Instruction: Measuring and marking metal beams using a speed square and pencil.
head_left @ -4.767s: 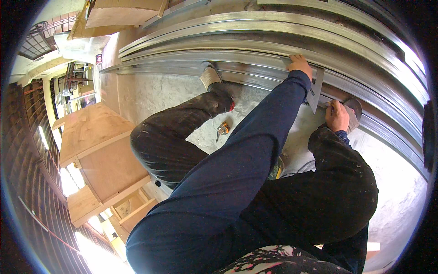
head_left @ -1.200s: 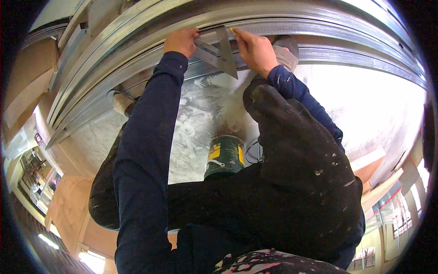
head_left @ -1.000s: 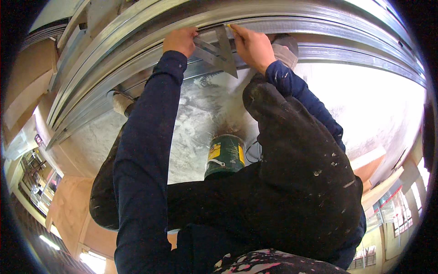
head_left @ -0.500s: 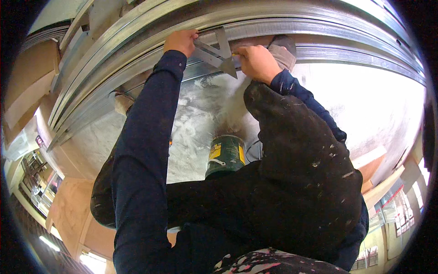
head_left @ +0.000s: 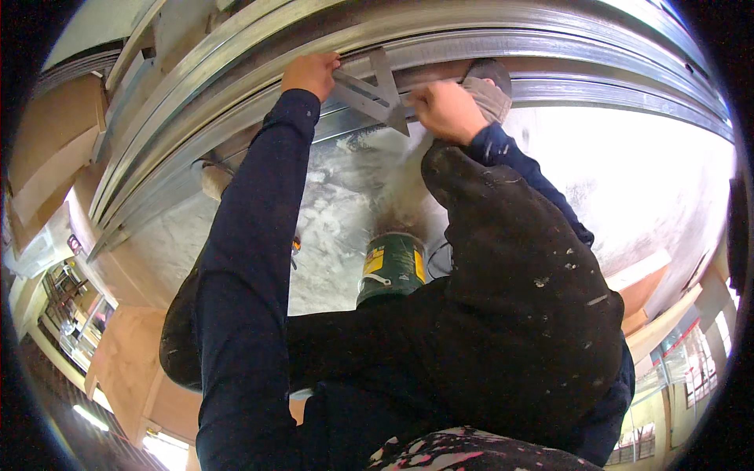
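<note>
A flat grey metal angle square (head_left: 385, 90) lies across long metal channels (head_left: 503, 49), its pointed end reaching past the near channel's edge. My left hand (head_left: 310, 74) is closed at the left end of the square, fingers pressing on it and the channel. Just right of the square's pointed end, my right hand (head_left: 448, 110) is closed with the fingertips pinched toward the square. It is smeared by motion, and whatever sits in the pinch cannot be made out.
Between my legs stands a green and yellow bucket (head_left: 393, 267) on the pale, dusty floor (head_left: 330, 204). My right shoe (head_left: 491, 94) rests beside the channels. A small orange and black tool (head_left: 296, 246) lies past my left forearm. Wood panels (head_left: 126, 345) stand at the left.
My right hand has shifted slightly and blurred; the small yellowish bit at its fingertips no longer shows. My left hand and the square stay nearly in place.
</note>
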A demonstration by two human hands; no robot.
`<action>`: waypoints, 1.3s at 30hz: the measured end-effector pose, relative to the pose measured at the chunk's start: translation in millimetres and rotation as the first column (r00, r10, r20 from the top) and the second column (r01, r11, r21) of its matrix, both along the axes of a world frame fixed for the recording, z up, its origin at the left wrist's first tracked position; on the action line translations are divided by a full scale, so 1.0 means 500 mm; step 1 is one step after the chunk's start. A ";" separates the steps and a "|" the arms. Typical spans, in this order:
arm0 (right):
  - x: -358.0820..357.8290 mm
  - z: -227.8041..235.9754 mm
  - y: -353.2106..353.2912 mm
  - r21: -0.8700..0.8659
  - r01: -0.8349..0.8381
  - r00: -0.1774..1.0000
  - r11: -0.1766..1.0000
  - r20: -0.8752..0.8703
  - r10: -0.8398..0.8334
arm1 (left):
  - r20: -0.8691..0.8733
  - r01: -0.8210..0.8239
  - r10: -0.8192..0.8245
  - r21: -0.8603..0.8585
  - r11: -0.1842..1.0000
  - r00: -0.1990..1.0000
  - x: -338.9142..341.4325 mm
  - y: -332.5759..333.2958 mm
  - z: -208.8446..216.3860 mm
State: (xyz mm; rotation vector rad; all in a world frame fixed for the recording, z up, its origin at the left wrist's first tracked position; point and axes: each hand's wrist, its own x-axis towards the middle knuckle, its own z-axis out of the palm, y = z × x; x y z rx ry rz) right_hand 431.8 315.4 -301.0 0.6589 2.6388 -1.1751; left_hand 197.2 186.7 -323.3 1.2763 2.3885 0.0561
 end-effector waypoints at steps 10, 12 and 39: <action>0.071 -0.046 -0.022 -0.226 0.220 0.961 0.949 -0.116 -0.250 | 0.089 0.030 -0.041 0.116 0.993 0.995 -0.046 -0.034 -0.007; 0.066 -0.044 -0.022 -0.228 0.206 0.959 0.952 -0.145 -0.242 | 0.051 0.032 -0.038 0.107 0.994 0.998 -0.041 -0.033 -0.009; -0.067 -0.008 0.021 0.110 0.243 0.925 0.964 -0.325 -0.196 | 0.027 -0.018 0.016 0.095 0.995 1.000 -0.007 -0.016 -0.005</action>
